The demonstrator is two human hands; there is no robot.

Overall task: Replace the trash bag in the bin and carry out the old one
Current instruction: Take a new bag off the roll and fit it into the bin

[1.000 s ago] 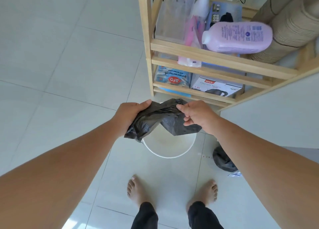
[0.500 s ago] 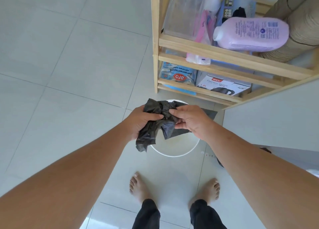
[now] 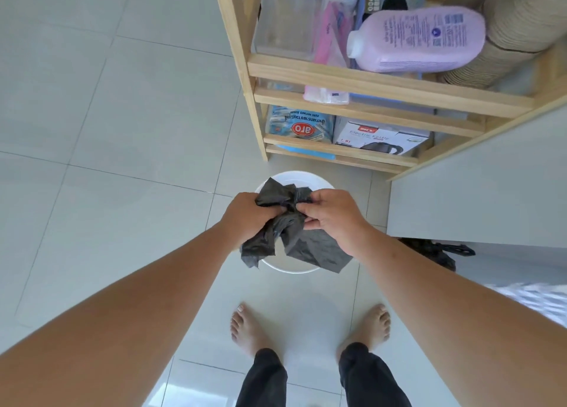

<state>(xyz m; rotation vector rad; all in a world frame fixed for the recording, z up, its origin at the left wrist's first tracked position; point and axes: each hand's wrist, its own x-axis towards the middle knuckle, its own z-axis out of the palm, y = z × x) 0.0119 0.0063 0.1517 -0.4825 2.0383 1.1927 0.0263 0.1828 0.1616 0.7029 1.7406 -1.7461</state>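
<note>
White bin (image 3: 277, 267): mostly covered by crumpled black bag (image 3: 310, 247) and both hands; inside not visible.
Tied dark bag (image 3: 435, 253): partly behind right forearm and cabinet (image 3: 478, 191).
Wooden shelf (image 3: 383, 95): cut off at top edge.
Box (image 3: 380, 138) small print: unreadable.

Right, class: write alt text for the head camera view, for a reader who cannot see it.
Both hands, left hand and right hand, grip a crumpled black trash bag above an unlined white bin on pale tiles. A wooden shelf stands behind; another black bag lies to the right.
</note>
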